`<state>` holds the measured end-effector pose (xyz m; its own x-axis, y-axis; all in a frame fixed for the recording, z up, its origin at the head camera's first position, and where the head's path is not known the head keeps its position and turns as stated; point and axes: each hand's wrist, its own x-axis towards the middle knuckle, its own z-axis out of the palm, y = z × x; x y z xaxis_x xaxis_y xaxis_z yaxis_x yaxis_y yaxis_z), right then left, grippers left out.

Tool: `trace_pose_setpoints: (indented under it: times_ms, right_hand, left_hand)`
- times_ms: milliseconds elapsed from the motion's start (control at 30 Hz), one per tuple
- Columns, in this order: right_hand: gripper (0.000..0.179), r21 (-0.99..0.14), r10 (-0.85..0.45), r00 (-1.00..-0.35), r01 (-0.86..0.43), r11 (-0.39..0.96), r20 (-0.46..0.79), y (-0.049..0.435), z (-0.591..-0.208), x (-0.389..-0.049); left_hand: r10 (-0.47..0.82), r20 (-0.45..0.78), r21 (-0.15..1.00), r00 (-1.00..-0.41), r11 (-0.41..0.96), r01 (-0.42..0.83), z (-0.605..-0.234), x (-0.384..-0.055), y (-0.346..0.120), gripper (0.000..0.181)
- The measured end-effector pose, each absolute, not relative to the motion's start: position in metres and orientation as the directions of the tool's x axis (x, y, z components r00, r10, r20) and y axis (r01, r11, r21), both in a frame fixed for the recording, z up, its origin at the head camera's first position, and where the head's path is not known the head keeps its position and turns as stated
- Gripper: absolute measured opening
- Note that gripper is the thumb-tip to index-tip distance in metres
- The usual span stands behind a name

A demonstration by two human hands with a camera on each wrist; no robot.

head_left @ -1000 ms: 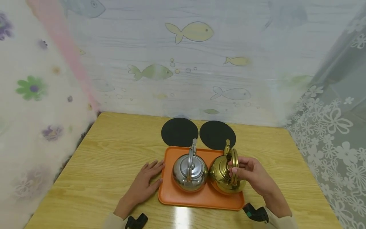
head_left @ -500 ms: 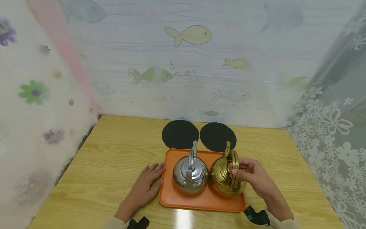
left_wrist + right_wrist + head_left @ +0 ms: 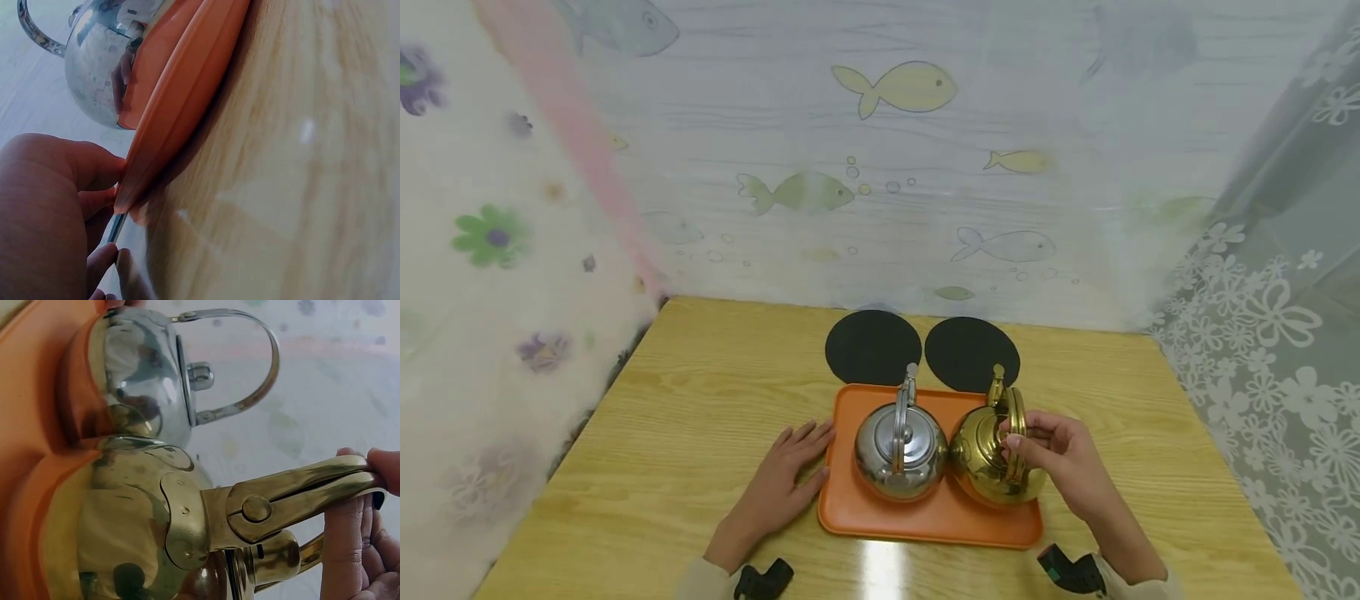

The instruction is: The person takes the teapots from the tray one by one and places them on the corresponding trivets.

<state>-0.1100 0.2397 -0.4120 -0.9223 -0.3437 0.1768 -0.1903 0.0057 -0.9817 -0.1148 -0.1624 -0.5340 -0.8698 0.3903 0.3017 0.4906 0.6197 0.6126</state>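
A gold-coloured kettle [image 3: 981,450] and a silver kettle [image 3: 880,454] stand side by side on an orange tray [image 3: 880,523]. My right hand [image 3: 1067,458] grips the gold kettle's arched handle [image 3: 300,494] between thumb and curled fingers, as the right wrist view shows. My left hand [image 3: 778,483] lies flat at the tray's left edge, with fingertips and thumb against the rim. In the left wrist view, that hand's thumb [image 3: 94,164] meets the tray's side wall. Both spouts point toward the far side of the table.
Two black round mats [image 3: 872,346] lie flat on the wooden table [image 3: 715,375], just behind the tray. A cloth backdrop with fish drawings [image 3: 917,87] rises at the table's far edge. Lace with white flowers [image 3: 1285,417] hangs on the right.
Both hands keep their places on the tray rim and the gold kettle's handle. Only the head view shifts slightly up and down; the kettles and tray stay put.
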Motion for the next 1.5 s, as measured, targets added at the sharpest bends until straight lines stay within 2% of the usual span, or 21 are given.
trace_pose_setpoints:
  times_ms: [600, 900, 1500]
  right_hand:
    - [0.015, -0.957, -0.31, -0.916, -0.284, 0.061, 0.252, 0.234, -0.411, -0.105]
    - [0.022, -0.951, -0.206, -0.941, -0.294, 0.095, 0.27, 0.222, -0.413, -0.106]
    - [0.017, -0.94, -0.079, -0.943, -0.329, 0.091, 0.323, 0.212, -0.419, -0.115]
  left_hand:
    - [0.396, 0.289, 0.614, -0.872, 0.622, 0.486, -0.532, -0.116, -0.163, 0.052]
    - [0.391, 0.291, 0.617, -0.873, 0.621, 0.483, -0.533, -0.115, -0.163, 0.052]
    - [0.387, 0.279, 0.627, -0.879, 0.62, 0.472, -0.532, -0.114, -0.162, 0.053]
